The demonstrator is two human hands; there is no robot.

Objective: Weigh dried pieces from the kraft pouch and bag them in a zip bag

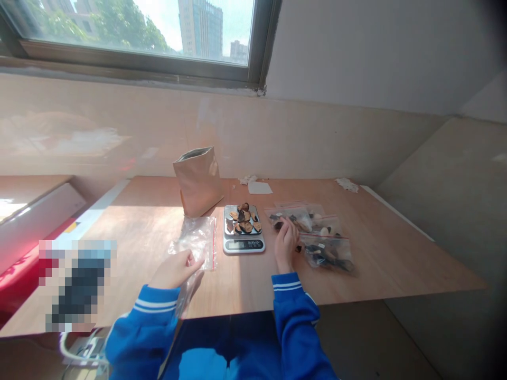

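On the desk (130, 248), your right hand (285, 244) rests just right of the digital scale (243, 244), fingertips gathered against a zip bag (287, 217); whether they pinch it cannot be told. Your left hand (174, 269), fingers pressed together, lies on a clear plastic bag (194, 243) left of the scale's heaped dried slices (243, 219).
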